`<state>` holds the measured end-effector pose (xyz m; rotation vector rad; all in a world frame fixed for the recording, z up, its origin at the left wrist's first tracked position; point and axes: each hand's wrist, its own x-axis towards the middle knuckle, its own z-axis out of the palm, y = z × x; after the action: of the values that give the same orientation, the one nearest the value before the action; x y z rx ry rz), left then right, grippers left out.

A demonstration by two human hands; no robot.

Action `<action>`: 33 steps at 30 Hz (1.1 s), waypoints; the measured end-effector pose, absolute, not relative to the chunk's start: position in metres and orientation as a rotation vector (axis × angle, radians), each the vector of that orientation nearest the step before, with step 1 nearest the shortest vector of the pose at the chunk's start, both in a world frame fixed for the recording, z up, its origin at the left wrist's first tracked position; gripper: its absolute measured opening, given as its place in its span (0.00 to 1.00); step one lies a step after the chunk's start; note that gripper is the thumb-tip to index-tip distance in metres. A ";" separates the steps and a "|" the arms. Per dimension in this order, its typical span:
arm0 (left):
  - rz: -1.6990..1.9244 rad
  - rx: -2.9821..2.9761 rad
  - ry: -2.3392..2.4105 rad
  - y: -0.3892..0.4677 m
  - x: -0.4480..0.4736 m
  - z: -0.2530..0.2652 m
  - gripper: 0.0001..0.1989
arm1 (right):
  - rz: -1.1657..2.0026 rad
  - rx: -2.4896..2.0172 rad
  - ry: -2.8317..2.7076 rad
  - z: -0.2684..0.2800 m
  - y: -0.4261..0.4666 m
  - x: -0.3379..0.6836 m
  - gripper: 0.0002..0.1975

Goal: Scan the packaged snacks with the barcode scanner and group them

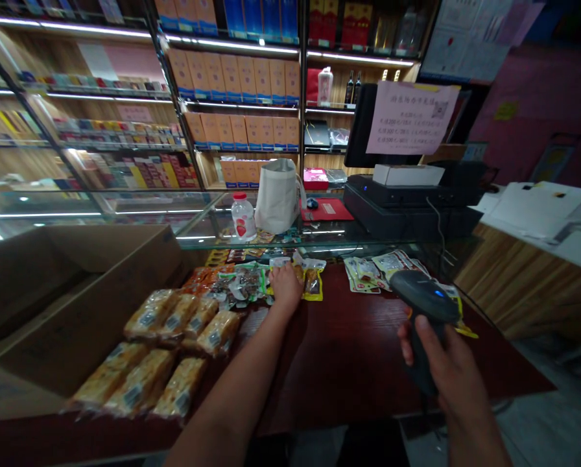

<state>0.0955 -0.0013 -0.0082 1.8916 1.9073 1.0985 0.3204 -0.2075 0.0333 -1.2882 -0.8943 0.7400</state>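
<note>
The right grip [452, 364] clasps the scanner [425, 299]; a yellow packet [314, 283] lies just right of the nearer left grip [286, 286], whose closure is unclear.

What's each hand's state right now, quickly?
Left hand: on the snack packets; whether it grips one cannot be told.
Right hand: closed around the handheld scanner.

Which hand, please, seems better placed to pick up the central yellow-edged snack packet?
Likely the left hand, right beside that yellow-edged snack packet; the right hand is occupied, gripping the barcode scanner.
</note>
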 end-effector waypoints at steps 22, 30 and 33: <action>1.010 0.728 0.675 -0.093 0.092 -0.013 0.29 | 0.830 -1.354 -0.979 0.034 -0.183 0.266 0.23; 1.011 0.825 0.640 -0.099 0.092 -0.017 0.31 | 0.854 -1.376 -0.986 0.031 -0.179 0.255 0.25; 1.084 0.823 0.733 -0.094 0.092 -0.021 0.29 | 0.849 -1.387 -1.000 0.030 -0.179 0.258 0.24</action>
<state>0.0921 -0.0938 -0.0206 0.8231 0.7329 1.0838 0.2579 -0.1789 0.0298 -1.3869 -1.0002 0.8492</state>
